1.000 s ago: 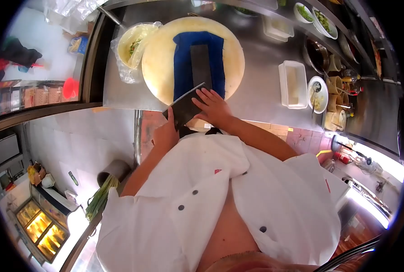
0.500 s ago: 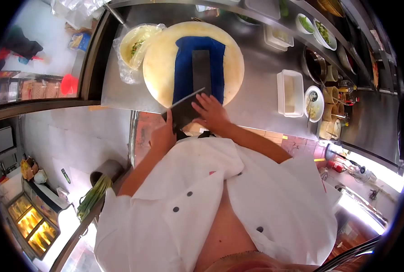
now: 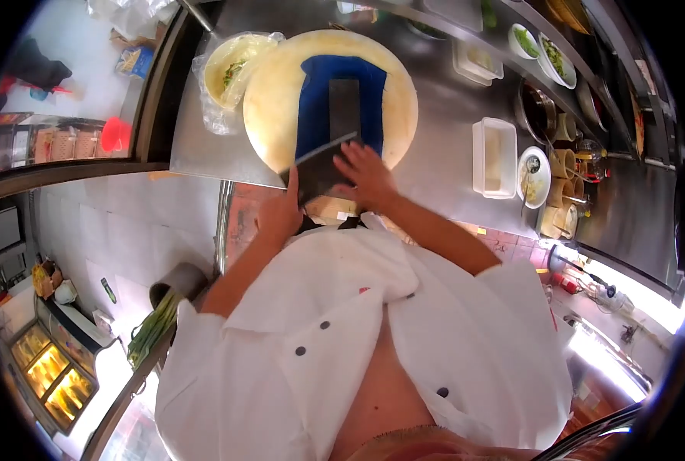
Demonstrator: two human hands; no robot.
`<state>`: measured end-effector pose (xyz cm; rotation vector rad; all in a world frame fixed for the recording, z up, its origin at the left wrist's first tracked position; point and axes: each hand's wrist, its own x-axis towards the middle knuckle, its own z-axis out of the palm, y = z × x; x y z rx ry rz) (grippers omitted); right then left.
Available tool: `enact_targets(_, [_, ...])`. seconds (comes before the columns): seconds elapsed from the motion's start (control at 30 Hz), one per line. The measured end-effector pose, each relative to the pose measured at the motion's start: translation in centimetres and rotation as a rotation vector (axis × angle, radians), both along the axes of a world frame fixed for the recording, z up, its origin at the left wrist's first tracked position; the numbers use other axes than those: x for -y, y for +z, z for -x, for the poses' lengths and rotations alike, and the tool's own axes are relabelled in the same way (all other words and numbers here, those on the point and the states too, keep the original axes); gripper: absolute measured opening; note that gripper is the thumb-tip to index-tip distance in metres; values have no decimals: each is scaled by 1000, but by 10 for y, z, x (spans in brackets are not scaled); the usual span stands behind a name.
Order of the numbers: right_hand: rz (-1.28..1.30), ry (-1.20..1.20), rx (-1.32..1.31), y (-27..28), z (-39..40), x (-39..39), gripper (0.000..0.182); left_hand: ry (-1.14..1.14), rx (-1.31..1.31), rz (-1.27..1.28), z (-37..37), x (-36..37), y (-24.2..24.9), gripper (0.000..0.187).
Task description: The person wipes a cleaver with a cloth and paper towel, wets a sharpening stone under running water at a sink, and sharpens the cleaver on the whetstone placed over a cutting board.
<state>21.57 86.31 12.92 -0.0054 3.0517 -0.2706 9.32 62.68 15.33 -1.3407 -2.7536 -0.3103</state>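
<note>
A dark, broad-bladed cleaver [image 3: 317,170] lies at a slant over the near end of a dark grey whetstone [image 3: 344,104]. My left hand [image 3: 279,213] is closed at the cleaver's handle end, one finger stretched along the blade; the handle itself is hidden. On the blade's other end rests my right hand [image 3: 367,175], its fingers spread flat on the metal. Beneath the stone is a folded blue cloth [image 3: 311,100], laid across a round, pale chopping block [image 3: 269,115].
Left of the block stands a plastic-lined bowl [image 3: 218,73] with chopped greens. To the right on the steel counter [image 3: 442,154] are a white rectangular tub [image 3: 478,157] and a white bowl with a spoon [image 3: 542,192]. A shelf with small bowls [image 3: 520,38] runs along the far right.
The cleaver and both hands have shifted slightly up and to the right, covering more of the whetstone's near end. The camera view has moved a little.
</note>
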Motion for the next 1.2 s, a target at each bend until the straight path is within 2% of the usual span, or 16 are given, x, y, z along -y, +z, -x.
enact_targets(0.03, [113,1,-120,4,-10,14,64,62,243,172,-13,13,-2,96])
enact_targets(0.07, [114,-11,-128,3,-6,13,64,127,488,345,-20,20,-4,96])
enact_targets(0.13, [124,-35,-136,4,-1,11,63,108,362,369,-8,2,22,95])
enact_targets(0.3, [31,-57,-274,5,69,-68,64,93,328,256,65,-75,2,84])
enact_targets(0.4, [29,-52,-263,10,62,-62,62,78,345,245,59,-72,10,84])
enact_targets(0.5, [47,-16,-127,8,18,-21,67,84,349,326,8,-19,10,93])
enact_targets(0.57, [57,-4,-74,7,-3,0,69,97,420,383,-5,-2,13,96])
enact_targets(0.63, [72,3,-75,6,-10,10,70,141,619,436,-8,4,18,98])
enact_targets(0.8, [-104,-41,-112,-8,65,-65,69,67,384,308,62,-67,-1,90])
enact_targets(0.87, [-50,-47,-156,-3,87,-93,68,5,256,172,83,-89,-12,86])
enact_targets(0.97, [-38,-81,-178,-3,69,-72,68,-12,307,177,72,-73,-13,85])
enact_targets(1.07, [-71,-52,-52,-3,16,-21,68,89,474,313,20,-27,2,86])
enact_targets(1.17, [115,-44,-54,8,-18,12,69,50,416,296,-12,12,-12,88])
enact_targets(1.2, [50,-56,-46,8,-10,8,68,54,425,316,-3,4,-2,88])
